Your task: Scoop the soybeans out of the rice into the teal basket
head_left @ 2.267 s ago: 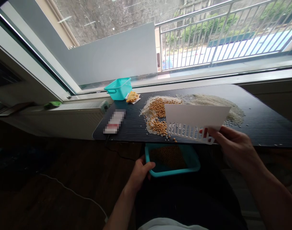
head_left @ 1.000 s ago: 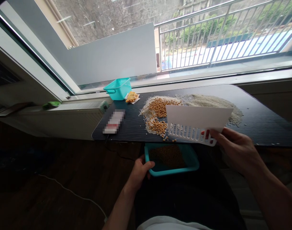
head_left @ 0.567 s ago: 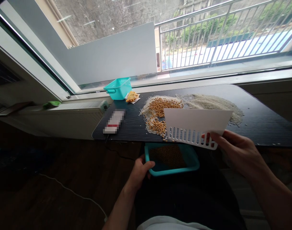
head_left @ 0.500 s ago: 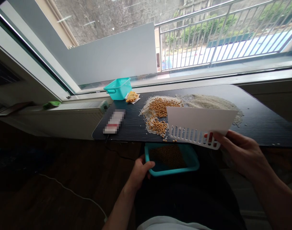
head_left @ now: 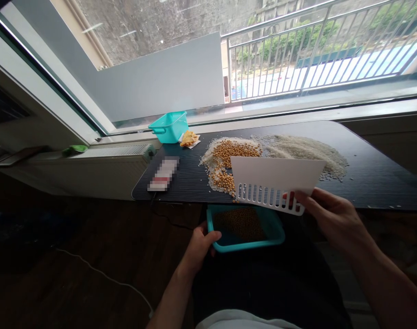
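Note:
My left hand (head_left: 200, 244) grips the left rim of a turquoise plastic bin (head_left: 229, 249), thumb over the edge. Many yellow-brown soybeans (head_left: 244, 223) lie inside that bin, which is below the table's front edge. In my right hand (head_left: 331, 214) is a white slotted scraper (head_left: 275, 176), pinched at its lower right corner with the slots facing down. It hangs over the front edge of the table and hides part of what lies behind. Beyond it, a soybean heap (head_left: 235, 150) rests on white rice (head_left: 211, 153); a few beans lie near the edge.
A larger rice pile (head_left: 304, 148) spreads over the right of the dark table (head_left: 376, 169). At the back left stand another turquoise bin (head_left: 170, 128) and a crumpled yellowish item (head_left: 189, 138) on paper. A blurred-out phone-like device (head_left: 163, 173) with a cable lies at left. A window borders the back.
My right hand and the scraper have shifted a little to the left and slightly down. The left hand and its bin stay in place.

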A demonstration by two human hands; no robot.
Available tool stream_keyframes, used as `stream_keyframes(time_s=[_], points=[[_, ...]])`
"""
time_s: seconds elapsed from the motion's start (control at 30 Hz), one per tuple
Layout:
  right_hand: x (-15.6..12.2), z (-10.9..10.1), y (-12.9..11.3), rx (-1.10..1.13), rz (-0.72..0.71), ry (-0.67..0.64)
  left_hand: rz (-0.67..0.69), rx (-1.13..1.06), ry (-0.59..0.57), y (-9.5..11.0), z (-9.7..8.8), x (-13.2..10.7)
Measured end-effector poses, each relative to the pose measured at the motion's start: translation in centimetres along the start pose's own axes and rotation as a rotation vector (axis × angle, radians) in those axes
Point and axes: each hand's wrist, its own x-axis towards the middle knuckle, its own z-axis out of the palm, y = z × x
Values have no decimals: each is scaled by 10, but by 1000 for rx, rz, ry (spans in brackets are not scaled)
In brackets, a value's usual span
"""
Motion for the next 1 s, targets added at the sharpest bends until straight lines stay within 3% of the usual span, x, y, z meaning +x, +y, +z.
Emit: stream_keyframes(time_s=[0.5, 0.7, 0.9, 1.0], points=[[11, 11, 7, 47, -48, -164, 13, -9, -10, -4, -2, 1], [9, 4, 13, -46, -65, -82, 4, 8, -1, -7, -3, 4], [14, -2, 15, -91, -93, 94, 12, 29, -7, -7, -3, 4], [16, 1, 11, -92, -108, 68, 4, 30, -12, -7, -3, 5]])
